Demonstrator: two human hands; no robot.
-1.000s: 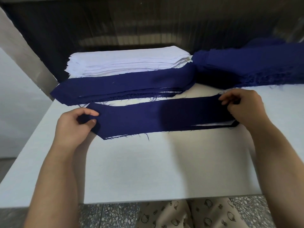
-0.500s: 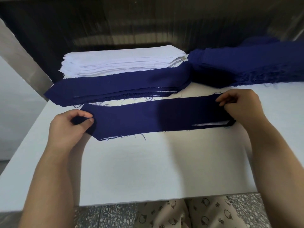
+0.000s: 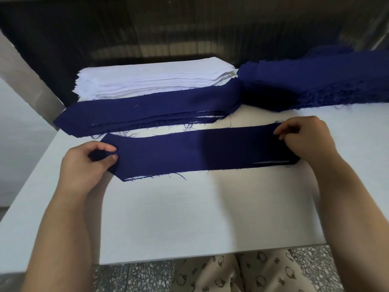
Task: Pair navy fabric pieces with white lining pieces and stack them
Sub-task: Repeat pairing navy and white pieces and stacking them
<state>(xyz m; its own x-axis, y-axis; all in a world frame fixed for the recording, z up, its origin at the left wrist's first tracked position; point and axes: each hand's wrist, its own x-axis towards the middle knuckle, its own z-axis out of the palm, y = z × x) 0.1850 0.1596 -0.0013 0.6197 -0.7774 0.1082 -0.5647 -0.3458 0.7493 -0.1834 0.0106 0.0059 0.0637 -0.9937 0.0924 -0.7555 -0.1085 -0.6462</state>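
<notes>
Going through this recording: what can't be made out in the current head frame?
1. Head view: what lies under the held navy strip. It covers everything but pale slivers at its near edge.
2. Head view: the full length of the navy pile, cut off by the right frame edge.
3. Head view: the piece count in the white stack. The layers are too fine to count.
4. Head view: the strip's right end, hidden under the right hand pinching it.

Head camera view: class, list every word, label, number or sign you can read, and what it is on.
None can be read. The navy strip, white pile and table are plain; the trousers carry only small drawn pictures, no letters.
</notes>
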